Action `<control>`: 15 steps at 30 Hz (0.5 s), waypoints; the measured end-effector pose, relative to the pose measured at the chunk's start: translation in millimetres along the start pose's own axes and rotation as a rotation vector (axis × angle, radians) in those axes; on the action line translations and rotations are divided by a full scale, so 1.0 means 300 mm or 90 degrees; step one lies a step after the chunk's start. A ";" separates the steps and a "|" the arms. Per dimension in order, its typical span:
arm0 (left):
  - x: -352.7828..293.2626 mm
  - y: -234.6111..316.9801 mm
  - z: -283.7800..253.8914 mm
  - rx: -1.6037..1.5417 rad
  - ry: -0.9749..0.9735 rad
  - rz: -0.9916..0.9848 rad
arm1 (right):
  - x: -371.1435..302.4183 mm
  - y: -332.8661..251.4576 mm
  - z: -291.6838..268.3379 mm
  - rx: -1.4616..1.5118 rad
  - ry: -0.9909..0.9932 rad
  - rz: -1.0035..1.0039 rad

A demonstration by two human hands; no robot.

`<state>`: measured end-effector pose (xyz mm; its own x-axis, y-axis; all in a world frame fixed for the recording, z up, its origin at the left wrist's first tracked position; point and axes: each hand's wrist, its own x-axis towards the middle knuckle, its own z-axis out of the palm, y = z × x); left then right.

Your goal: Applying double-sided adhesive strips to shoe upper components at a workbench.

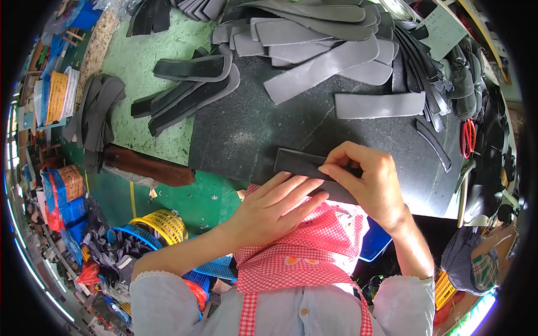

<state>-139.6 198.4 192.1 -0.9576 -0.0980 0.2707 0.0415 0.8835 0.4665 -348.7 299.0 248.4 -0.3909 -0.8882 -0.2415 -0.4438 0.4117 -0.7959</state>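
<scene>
At the near edge of the dark work surface lies a black, flat leather-like strip [297, 161]. My right hand [372, 182] pinches it between thumb and bent fingers near its right part. My left hand [274, 210] is open, its fingers stretched out and its fingertips resting along the near edge of the strip. The right end of the strip is partly hidden under my right hand. Just beyond my hands, a single grey strip [381, 106] with a rounded end lies flat on the dark surface.
A pile of grey strips [314, 33] covers the far middle. Folded black-lined strips [196, 84] lie on the green tabletop [151, 50] at left. Dark strips [101, 112] hang over the left edge. A narrow black strip [433, 144] lies at right; a yellow basket [168, 224] stands below.
</scene>
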 end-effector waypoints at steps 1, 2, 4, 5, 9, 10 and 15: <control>-0.009 -0.011 -0.011 -0.030 0.011 0.011 | 0.002 0.002 0.002 0.005 0.002 0.007; -0.029 -0.020 -0.017 -0.017 0.008 0.007 | 0.004 0.004 0.005 0.010 0.004 0.014; -0.070 -0.034 -0.033 0.005 -0.010 0.004 | 0.006 0.004 0.008 0.006 0.004 0.013; -0.078 -0.036 -0.038 0.004 -0.010 0.003 | 0.006 0.005 0.009 0.002 0.006 0.013; -0.078 -0.035 -0.044 -0.001 0.001 0.004 | 0.010 0.005 0.005 -0.001 0.012 0.015; -0.072 -0.034 -0.043 -0.031 0.024 0.008 | 0.008 0.002 0.006 -0.014 0.014 0.011; -0.010 -0.002 -0.045 -0.010 -0.016 -0.076 | -0.005 -0.024 0.011 -0.063 0.048 -0.024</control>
<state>-133.0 191.9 202.4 -0.9627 -0.1913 0.1916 -0.0698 0.8590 0.5072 -342.3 296.7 252.7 -0.4300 -0.8873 -0.1670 -0.5358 0.3996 -0.7438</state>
